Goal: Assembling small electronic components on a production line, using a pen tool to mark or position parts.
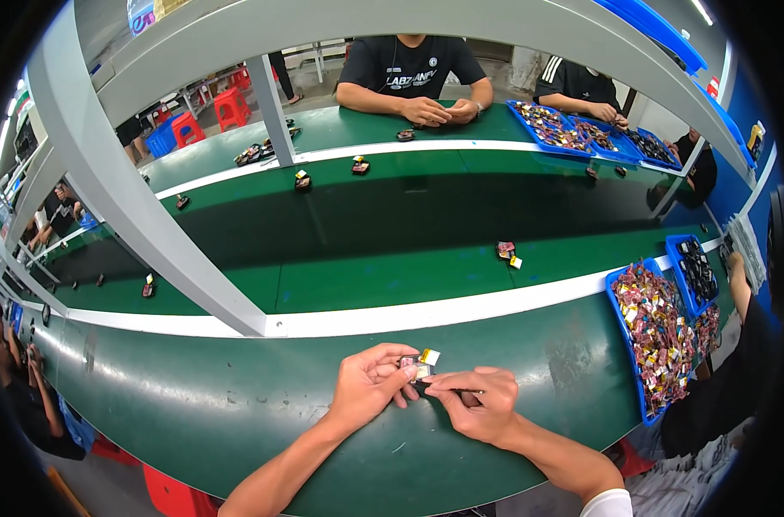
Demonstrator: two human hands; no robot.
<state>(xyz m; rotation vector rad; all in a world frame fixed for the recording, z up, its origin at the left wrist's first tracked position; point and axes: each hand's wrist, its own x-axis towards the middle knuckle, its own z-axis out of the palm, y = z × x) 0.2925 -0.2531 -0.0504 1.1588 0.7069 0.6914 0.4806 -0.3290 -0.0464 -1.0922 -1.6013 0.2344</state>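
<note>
My left hand [370, 383] and my right hand [478, 403] meet over the near green bench. Together they pinch a small flat part [419, 366] with a silver body, a pinkish side and a yellow tab sticking up at its top right. The left fingers grip its left end. My right thumb and forefinger press at its lower right edge, beside a thin dark piece.
A green conveyor belt [392, 224] runs across the middle, carrying small parts such as one part [506, 252] at centre right. Blue trays [620, 297] of several pink and gold parts stand at right. Other people sit across the belt and at right. A grey frame post [150, 215] slants at left.
</note>
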